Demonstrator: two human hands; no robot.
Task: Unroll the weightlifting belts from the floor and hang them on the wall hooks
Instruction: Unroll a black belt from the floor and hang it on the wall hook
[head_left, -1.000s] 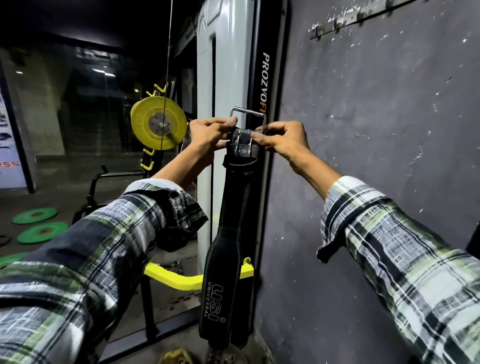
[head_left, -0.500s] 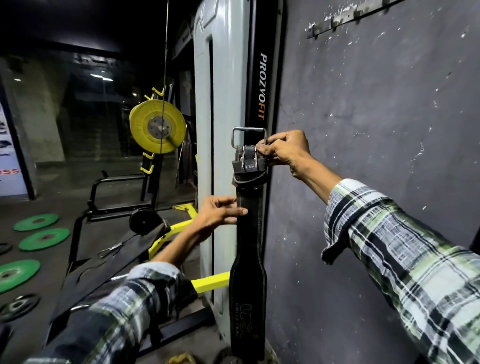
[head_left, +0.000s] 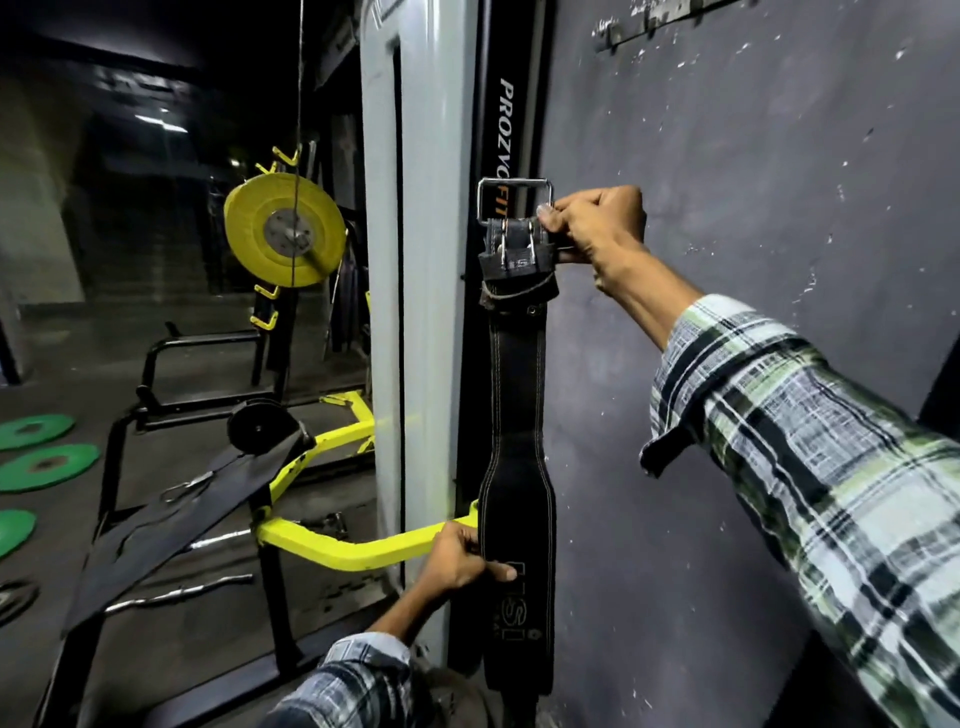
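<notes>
Black leather weightlifting belt (head_left: 514, 415) hangs full length against the machine upright (head_left: 415, 312), beside the dark wall (head_left: 753, 208). Right hand (head_left: 597, 228) pinches the top end just under the steel buckle (head_left: 514, 200); left hand (head_left: 457, 558) pinches the wide padded section low down, thumb across its face. Step in hand, as I judge: belt unrolled, being straightened for hanging. Next move calls for lifting the buckle onto a hook; hook rail (head_left: 654, 28) sits well above. Stitching pale, loop frayed, logo faint.
</notes>
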